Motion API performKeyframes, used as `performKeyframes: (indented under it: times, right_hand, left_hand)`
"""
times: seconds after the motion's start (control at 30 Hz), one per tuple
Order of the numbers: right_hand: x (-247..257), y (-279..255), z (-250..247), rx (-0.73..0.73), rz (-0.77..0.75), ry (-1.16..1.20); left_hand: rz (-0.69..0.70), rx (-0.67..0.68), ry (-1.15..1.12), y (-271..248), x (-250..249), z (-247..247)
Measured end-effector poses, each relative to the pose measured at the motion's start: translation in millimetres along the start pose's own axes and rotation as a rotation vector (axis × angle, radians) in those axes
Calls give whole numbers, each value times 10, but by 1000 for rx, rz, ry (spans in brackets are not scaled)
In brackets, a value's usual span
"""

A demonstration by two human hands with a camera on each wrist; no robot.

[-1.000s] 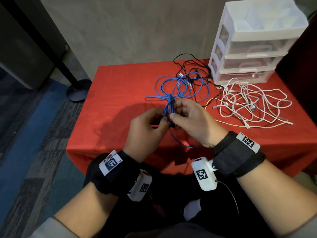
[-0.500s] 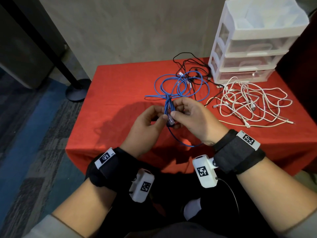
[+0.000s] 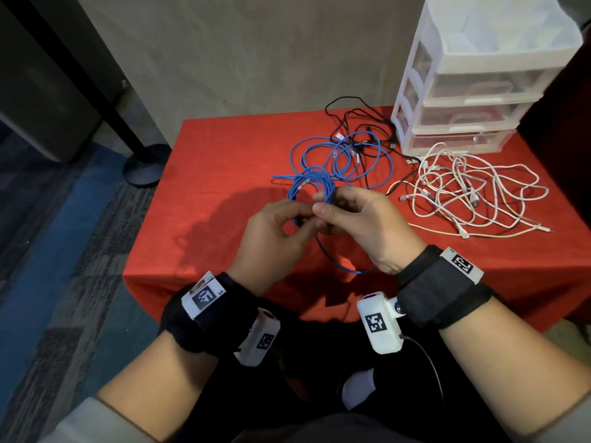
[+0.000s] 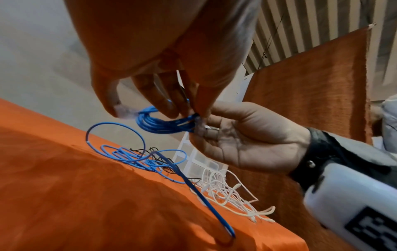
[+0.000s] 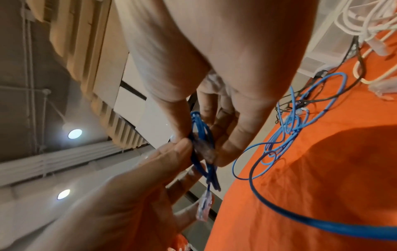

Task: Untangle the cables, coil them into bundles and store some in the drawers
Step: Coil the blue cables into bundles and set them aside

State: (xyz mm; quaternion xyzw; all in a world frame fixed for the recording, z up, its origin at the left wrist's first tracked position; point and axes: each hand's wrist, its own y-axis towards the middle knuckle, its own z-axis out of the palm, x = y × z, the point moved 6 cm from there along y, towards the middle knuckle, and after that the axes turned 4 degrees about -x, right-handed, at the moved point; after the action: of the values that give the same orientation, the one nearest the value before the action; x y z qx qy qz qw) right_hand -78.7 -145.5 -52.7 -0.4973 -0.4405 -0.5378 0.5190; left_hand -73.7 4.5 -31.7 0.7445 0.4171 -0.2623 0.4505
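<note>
Both hands over the tabletop (image 3: 224, 161): left hand (image 3: 271, 228) and right hand (image 3: 361, 225) fingers pinch the blue cable coil (image 3: 307, 187). Tail trails toward the loose blue cables (image 3: 345, 155). Risk: loops spring open if the pinch slackens, or the tail snags that pile.

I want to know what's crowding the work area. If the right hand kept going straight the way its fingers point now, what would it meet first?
The right hand points leftward at the blue cable coil it pinches; just past that is the left hand, fingertips nearly touching. So the left hand comes first, though depth between them is hard to judge.
</note>
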Motion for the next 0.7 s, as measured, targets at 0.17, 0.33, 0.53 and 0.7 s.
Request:
performKeyframes:
  times: [0.17, 0.33, 0.53, 0.7]
  right_hand:
    - [13, 26, -41, 43, 43, 134]
    - [-4, 16, -44, 124, 94, 158]
    - [-128, 19, -94, 121, 137, 18]
    - [-96, 31, -87, 164, 149, -16]
  left_hand:
    - [-354, -210, -124, 69, 360, -300]
    - [-801, 88, -683, 17, 405, -148]
    - [-690, 71, -602, 29, 422, -231]
    - [-681, 41, -596, 25, 427, -269]
